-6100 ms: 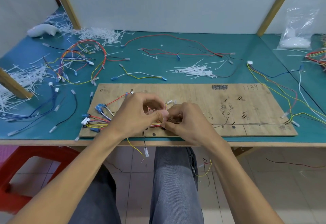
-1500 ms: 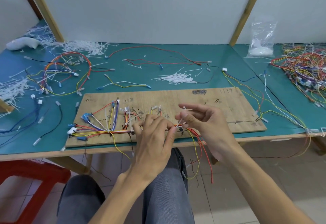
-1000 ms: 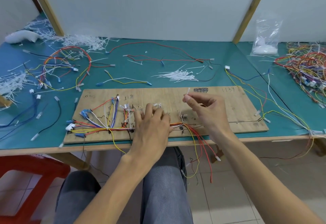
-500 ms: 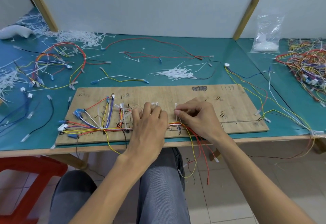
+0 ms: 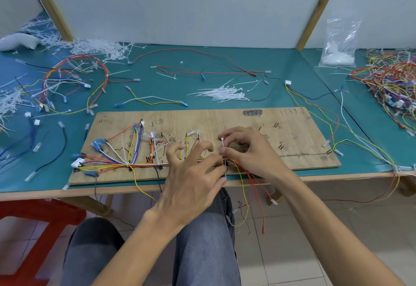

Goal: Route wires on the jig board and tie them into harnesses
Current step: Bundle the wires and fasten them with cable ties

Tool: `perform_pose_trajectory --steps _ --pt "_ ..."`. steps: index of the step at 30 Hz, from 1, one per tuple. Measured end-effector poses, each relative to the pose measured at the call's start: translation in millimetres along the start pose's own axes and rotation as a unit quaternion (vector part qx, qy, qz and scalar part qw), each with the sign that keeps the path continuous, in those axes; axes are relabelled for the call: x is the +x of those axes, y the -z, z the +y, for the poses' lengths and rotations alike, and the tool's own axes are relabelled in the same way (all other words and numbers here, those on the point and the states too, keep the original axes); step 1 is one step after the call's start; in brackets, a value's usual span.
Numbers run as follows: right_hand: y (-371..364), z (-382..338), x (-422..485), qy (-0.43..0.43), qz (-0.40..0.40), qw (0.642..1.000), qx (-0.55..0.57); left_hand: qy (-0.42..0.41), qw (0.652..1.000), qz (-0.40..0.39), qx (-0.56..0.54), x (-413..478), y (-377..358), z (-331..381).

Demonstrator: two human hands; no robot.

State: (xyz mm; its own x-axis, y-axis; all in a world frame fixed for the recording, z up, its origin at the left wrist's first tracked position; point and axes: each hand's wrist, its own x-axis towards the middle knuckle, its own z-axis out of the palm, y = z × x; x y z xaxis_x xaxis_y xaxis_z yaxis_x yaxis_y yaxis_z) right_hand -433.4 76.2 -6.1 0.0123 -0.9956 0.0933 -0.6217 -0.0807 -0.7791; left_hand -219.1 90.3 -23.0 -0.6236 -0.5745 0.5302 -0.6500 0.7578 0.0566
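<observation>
Right grip [image 5: 245, 150] pinched the white cable tie [image 5: 223, 145] near its top, with thumb and first finger closed on it. Left grip [image 5: 193, 173] was curled just beside it. It looked like its thumb and finger held the tie's low end, but the fingers hid that spot. The tie stood up and crossed the wire bundle [image 5: 144, 163], which lay along the front of the jig board [image 5: 247, 119]. Both grips covered the middle of the bundle. Red and yellow loose wires [image 5: 252, 184] hung off the board's front edge, over the person's knees [image 5: 202, 240]. The board lay on the green worktop [image 5: 281, 60]. Behind it sat a pile of white ties [image 5: 222, 94]. Looped wires [image 5: 106, 73] lay far left. A big wire tangle [image 5: 391, 83] lay far right, near a clear bag [image 5: 337, 47].
</observation>
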Motion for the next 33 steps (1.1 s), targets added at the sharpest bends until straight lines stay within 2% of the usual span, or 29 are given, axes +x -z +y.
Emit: perform_pose_trajectory --steps 7,10,13,16,23,33 --pt "5 -2 -2 0.041 -0.024 0.999 0.020 0.018 0.999 0.030 -0.015 4 -5 2" --pt "4 -1 -5 0.044 -0.006 0.999 0.010 0.102 0.990 0.034 -0.088 7 -5 4" --pt "-1 0 -9 0.048 0.020 0.999 0.000 0.201 0.966 0.040 -0.159 14 -8 11" --pt "0 3 -10 0.054 0.033 0.998 0.021 0.257 0.944 0.034 -0.203 20 -12 15" --pt "1 4 -10 0.058 0.016 0.998 0.030 0.302 0.911 0.076 -0.270 22 -18 15" --pt "0 8 -10 0.048 0.023 0.998 0.041 0.307 0.908 0.083 -0.274 27 -15 16"
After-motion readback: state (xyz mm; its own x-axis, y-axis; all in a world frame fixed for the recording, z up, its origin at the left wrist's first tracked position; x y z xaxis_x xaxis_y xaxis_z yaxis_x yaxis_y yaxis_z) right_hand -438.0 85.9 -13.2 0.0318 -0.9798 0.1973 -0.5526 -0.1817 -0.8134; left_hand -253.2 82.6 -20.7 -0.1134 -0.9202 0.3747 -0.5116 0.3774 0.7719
